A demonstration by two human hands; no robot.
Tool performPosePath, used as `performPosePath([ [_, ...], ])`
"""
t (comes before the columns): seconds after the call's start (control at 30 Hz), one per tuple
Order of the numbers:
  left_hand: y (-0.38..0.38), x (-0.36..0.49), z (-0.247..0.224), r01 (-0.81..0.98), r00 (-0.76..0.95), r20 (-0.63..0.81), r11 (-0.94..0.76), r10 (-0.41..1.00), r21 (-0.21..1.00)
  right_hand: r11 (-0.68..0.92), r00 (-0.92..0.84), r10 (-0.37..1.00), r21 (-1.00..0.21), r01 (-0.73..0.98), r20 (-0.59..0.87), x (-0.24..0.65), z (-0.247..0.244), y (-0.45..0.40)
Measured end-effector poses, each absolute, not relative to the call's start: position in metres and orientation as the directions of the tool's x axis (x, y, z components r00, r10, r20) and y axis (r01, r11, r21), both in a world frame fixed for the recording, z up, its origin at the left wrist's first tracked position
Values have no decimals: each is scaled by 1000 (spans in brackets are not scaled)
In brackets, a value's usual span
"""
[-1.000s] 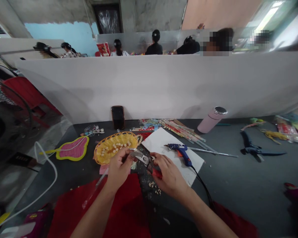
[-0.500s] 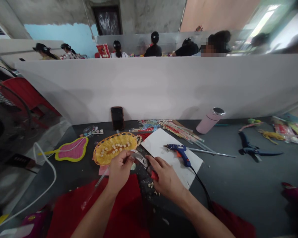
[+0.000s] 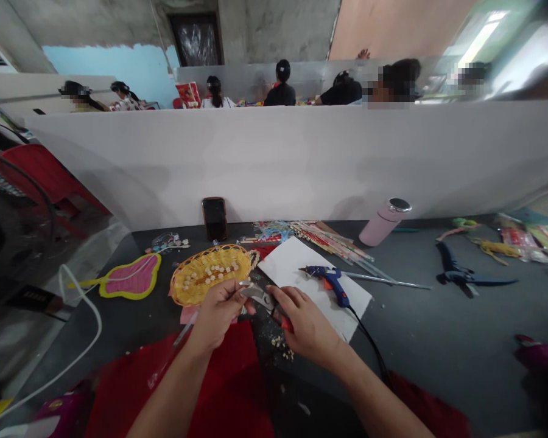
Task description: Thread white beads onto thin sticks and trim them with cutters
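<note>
Past pale crumbs [image 3: 283, 348] on the surface [image 3: 420, 347], right hand [image 3: 308, 319] grips red-handled cutters [image 3: 258, 297], left hand [image 3: 221, 313] pinches a tiny unclear piece [image 3: 245, 283] at their blades, apparently trimming; next squeeze likely needs it steady, before the yellow basket [image 3: 182, 297].

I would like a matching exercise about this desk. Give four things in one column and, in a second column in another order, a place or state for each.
Things
1. glue gun
2. phone
3. basket
4. red-handled tool

Places or states
A. holds small pale pieces
B. gripped in the right hand
C. lies on a white sheet
D. stands before the white panel

Right pairs: 1-C, 2-D, 3-A, 4-B
</note>
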State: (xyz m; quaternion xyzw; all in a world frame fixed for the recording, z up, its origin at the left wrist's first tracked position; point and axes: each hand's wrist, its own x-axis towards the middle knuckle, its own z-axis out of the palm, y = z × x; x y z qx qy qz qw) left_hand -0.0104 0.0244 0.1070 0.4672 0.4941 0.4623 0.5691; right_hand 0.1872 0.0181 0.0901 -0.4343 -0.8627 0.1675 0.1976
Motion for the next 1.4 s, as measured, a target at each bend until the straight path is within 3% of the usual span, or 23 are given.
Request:
performPosePath([
  [0.1,25,-13,106,-128,164,-220,242,962,962,568,-548,813,-479,669,199,186,90,18],
  [0.27,29,-11,97,-135,143,-188,208,972,969,543,-517,831,-511,667,207,185,84,19],
  [0.47,29,-5,99,131,8,10,-11,1000,991,514,-493,849,-519,682,192,189,83,22],
  [0.67,26,-9,105,418,-66,181,-138,981,898,487,-439,869,-546,682,227,194,90,21],
  [1.0,29,-22,105,177,159,-40,11,987,984,531,-500,837,-545,648,221,196,92,20],
  [1.27,28,-19,109,237,95,10,-32,995,971,468,-447,875,-567,678,187,189,81,21],
  [1.4,28,-20,108,140,125,-46,29,991,990,524,-492,841,-561,641,224,193,81,25],
])
